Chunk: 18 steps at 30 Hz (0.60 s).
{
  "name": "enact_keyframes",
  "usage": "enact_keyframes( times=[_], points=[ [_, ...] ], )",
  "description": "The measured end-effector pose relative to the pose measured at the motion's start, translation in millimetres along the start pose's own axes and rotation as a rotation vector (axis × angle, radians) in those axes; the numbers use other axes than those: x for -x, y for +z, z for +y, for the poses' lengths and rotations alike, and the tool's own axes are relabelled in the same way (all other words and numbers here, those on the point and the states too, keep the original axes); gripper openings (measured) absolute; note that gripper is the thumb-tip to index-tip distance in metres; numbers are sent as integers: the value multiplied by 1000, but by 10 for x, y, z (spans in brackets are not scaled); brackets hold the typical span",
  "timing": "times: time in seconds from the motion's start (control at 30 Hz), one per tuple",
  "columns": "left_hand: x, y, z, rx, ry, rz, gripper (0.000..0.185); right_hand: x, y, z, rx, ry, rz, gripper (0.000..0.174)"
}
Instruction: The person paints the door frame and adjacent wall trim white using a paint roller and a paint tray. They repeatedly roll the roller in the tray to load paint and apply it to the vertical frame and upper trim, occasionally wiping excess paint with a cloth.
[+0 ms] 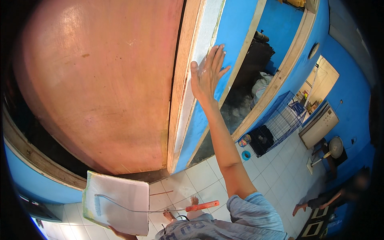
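My right hand [210, 70] is raised with its fingers apart and nothing in it. It lies over the white painted strip [207, 31] and the blue wall [235, 18] beside a wooden door frame [183, 75]; whether the palm presses on the wall cannot be told. Whitish paint marks show on the thumb side. Low at the left, my left hand [121, 234] grips the lower edge of a white paint tray [126, 192], its fingers mostly hidden under it. A paint roller [98, 205] with a pale blue sleeve rests in the tray. Its red handle [202, 205] sticks out past the tray's right side.
An orange-brown wooden door [105, 84] fills the left. On the white tiled floor [192, 180] stand a blue wire cage [276, 123], a blue bowl [246, 155], a refrigerator [319, 124] and a fan [335, 147]. Another person [345, 192] is at the lower right.
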<state>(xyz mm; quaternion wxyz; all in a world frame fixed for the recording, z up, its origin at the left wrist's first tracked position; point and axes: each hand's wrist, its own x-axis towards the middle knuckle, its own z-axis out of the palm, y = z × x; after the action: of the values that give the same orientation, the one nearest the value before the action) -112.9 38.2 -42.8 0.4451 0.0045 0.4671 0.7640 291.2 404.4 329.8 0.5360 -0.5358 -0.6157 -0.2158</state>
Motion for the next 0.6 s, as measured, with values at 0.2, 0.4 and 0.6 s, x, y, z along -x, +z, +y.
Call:
enact_keyframes(
  times=[0.2,0.4,0.6],
  points=[
    [-17,9,22,-15,0,18,69,-207,-14,-93,18,-24,37,100],
    [7,27,27,9,4,27,66,-451,-182,-60,-281,-203,223,99],
    [-44,-9,-29,18,21,51,63,-104,-85,346,-253,-317,168,104]
  ],
)
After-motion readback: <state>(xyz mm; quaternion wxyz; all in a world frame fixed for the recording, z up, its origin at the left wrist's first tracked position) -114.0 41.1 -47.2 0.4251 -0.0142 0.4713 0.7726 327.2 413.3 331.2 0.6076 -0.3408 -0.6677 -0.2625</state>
